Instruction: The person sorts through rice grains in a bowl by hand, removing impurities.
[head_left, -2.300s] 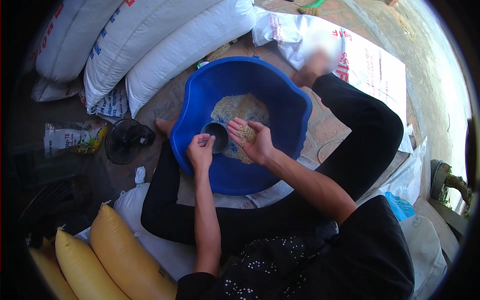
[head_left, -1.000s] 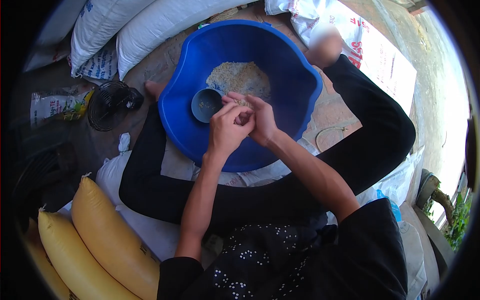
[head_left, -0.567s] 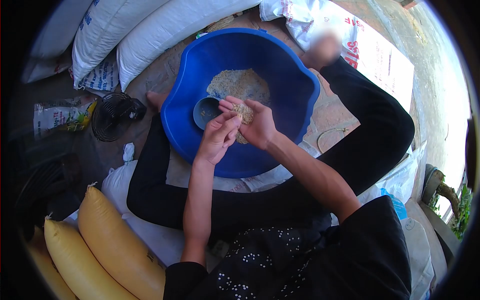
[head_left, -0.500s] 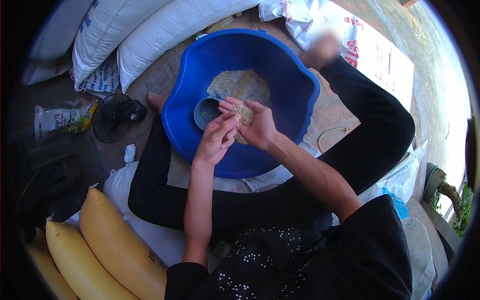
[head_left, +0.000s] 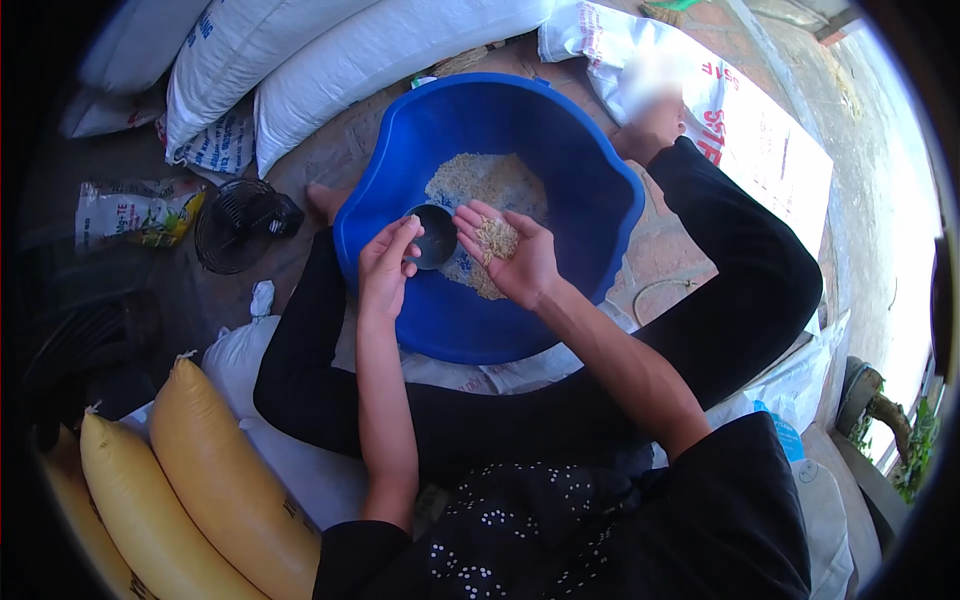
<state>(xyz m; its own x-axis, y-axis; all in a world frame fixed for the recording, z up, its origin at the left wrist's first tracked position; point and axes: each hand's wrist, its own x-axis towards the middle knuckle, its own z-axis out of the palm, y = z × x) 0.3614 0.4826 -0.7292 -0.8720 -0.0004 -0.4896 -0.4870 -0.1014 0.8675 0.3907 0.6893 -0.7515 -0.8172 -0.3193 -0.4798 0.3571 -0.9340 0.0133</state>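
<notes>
My right hand (head_left: 522, 262) is palm up over the basin, lightly cupped under a small heap of pale grain (head_left: 496, 238). To its left, my left hand (head_left: 385, 272) has thumb and fingertips pinched together; whatever is between them is too small to make out. Beneath both hands is a large blue basin (head_left: 590, 190) with a wavy rim. More loose grain (head_left: 485, 180) is spread over its bottom. A small dark round bowl (head_left: 436, 245) sits inside the basin, partly hidden by my left hand.
Full white sacks (head_left: 330, 80) lie at the back left, yellow sacks (head_left: 210, 440) at the front left. A black fan-like object (head_left: 235, 225) and a plastic packet (head_left: 135, 215) are on the brick floor. My legs (head_left: 760, 250) surround the basin; a printed white sack (head_left: 765, 150) is at right.
My left hand has moved left, away from my right palm, uncovering the grain there. My right hand stays palm up, and the view has shifted slightly.
</notes>
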